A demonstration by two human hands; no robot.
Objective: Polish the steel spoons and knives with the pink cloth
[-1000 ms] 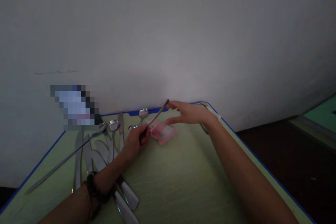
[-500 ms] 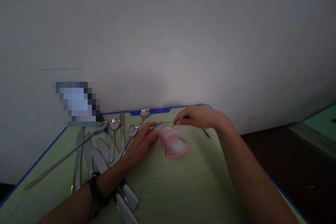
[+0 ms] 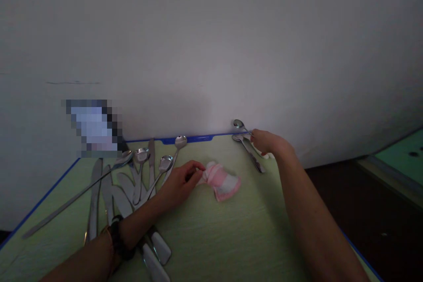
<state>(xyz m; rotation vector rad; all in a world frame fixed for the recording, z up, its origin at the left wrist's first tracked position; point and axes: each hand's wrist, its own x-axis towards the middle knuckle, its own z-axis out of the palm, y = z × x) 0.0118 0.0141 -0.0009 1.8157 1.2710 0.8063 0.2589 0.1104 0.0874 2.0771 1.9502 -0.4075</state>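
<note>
The spoon [image 3: 238, 124] is at the far edge of the table [image 3: 224, 242], bowl leftward. I see my right hand [image 3: 262, 142] pinching its handle, arm stretched forward, wrist bent left. My left hand [image 3: 183, 180] curls loosely, fingertips at the pink-and-white cloth [image 3: 220, 180]; whether they grip it I cannot tell.

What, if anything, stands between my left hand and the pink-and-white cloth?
Nothing visible: the left hand has its fingertips right at the left end of the pink-and-white cloth. The nearest spoons lie left of that spot, out of the way.
</note>
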